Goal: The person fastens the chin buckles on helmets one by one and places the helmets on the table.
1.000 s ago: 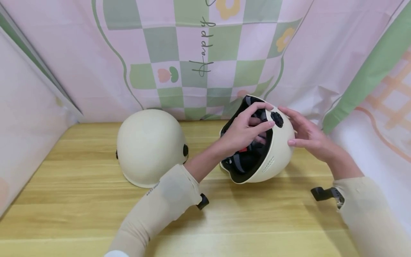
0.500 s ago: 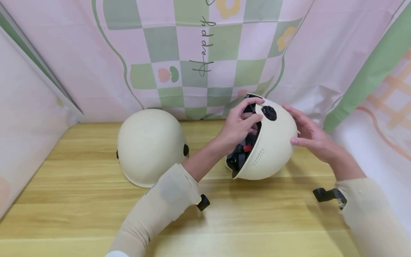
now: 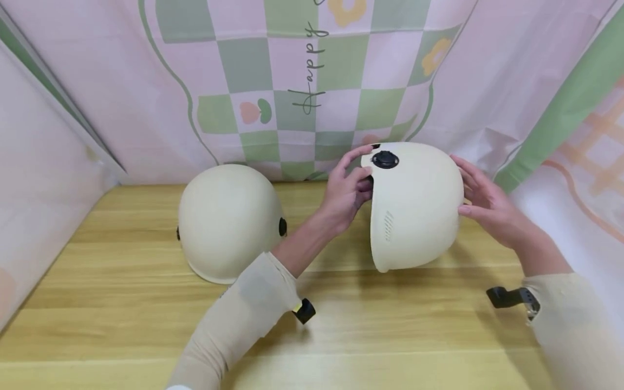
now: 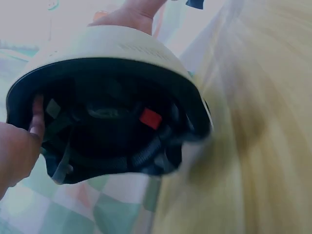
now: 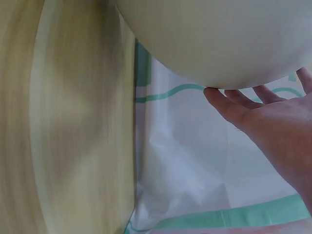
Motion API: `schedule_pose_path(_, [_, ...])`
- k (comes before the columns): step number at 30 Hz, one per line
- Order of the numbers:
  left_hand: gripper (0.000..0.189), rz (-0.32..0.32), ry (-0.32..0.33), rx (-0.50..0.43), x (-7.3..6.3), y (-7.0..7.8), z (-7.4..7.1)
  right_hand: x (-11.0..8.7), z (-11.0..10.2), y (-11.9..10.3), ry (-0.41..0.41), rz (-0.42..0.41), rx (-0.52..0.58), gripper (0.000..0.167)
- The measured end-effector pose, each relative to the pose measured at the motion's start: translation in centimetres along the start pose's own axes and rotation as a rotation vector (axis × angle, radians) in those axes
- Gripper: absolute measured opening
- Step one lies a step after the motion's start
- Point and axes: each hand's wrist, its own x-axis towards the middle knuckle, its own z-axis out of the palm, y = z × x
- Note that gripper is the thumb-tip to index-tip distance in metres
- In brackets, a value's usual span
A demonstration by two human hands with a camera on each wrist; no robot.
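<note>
A cream helmet point(image 3: 419, 211) is held tilted on its side over the table, its opening facing left. My left hand point(image 3: 343, 195) grips the helmet's rim, close to a round black fitting point(image 3: 385, 160). In the left wrist view, a finger of that hand reaches inside the dark lining, where a red tag point(image 4: 150, 118) and grey straps point(image 4: 62, 163) show. My right hand point(image 3: 494, 206) rests its outstretched fingertips and thumb on the crown; in the right wrist view the fingertips point(image 5: 213, 92) meet the smooth shell. A second cream helmet point(image 3: 229, 216) sits dome up on the left.
The light wooden table point(image 3: 390, 336) runs back to a patterned curtain point(image 3: 297, 65) with green and white checks. More fabric point(image 3: 551, 119) hangs along the right side. A black wrist camera point(image 3: 304, 311) juts from the left sleeve, and another point(image 3: 504, 297) from the right.
The held helmet has turned so its opening faces away to the left and its lining is hidden from the head view. Both hands kept contact, the right shifting slightly rightward. The second helmet stayed put.
</note>
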Motion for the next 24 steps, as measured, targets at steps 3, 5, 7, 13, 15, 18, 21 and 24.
schedule_pose_path(3, [0.043, -0.006, 0.043, -0.066, 0.3, -0.6, -0.9, -0.3, -0.3, 0.1, -0.006, 0.028, -0.017, 0.082])
schedule_pose_path(5, [0.043, -0.016, 0.051, -0.089, 0.3, -0.8, -1.4, -0.5, -0.5, 0.3, -0.015, 0.051, -0.022, 0.082])
schedule_pose_path(7, [0.043, -0.024, 0.046, -0.094, 0.3, -0.9, -1.8, -0.8, -0.6, 0.4, -0.023, 0.07, -0.026, 0.082])
schedule_pose_path(13, [0.046, -0.042, 0.003, -0.031, 0.0, -0.3, -2.9, -1.3, -0.8, 0.9, -0.048, 0.095, -0.038, 0.087])
schedule_pose_path(15, [0.046, -0.065, -0.021, 0.008, -0.2, 0.1, -3.3, -1.5, -0.9, 1.1, -0.054, 0.111, -0.04, 0.089])
schedule_pose_path(18, [0.045, -0.112, -0.039, 0.107, -0.4, 0.7, -3.8, -1.9, -1.2, 1.3, -0.05, 0.139, -0.038, 0.088])
schedule_pose_path(21, [0.044, -0.137, -0.04, 0.29, -0.5, 1.4, -4.3, -2.1, -1.2, 1.5, -0.044, 0.153, -0.037, 0.086])
schedule_pose_path(24, [0.043, -0.112, -0.034, 0.543, -0.7, 1.9, -4.8, -2.0, -1.1, 1.6, -0.04, 0.149, -0.041, 0.086])
